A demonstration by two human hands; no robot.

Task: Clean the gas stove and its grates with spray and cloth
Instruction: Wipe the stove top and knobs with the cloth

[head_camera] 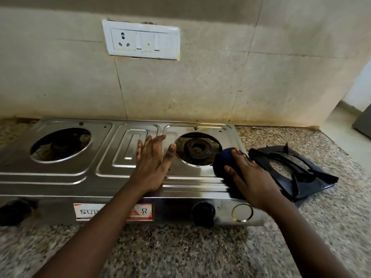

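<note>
A two-burner steel gas stove (60, 177) sits on a speckled granite counter (180, 247) with both grates off. My left hand (150, 161) lies flat, fingers spread, on the stove top between the burners. My right hand (251, 177) presses a dark blue cloth (221, 159) onto the stove's right front corner, beside the bare right burner (197, 149). The cloth looks blurred at its lower edge. A black grate (285, 165) lies on the counter to the right of the stove, touching my right hand's side. No spray bottle is in view.
The left burner (62, 145) sits in its opening. Two black knobs (202, 212) (14, 210) stick out of the stove's front panel. A white switch and socket plate (141, 40) is on the stained tile wall behind. The counter ends at the far right.
</note>
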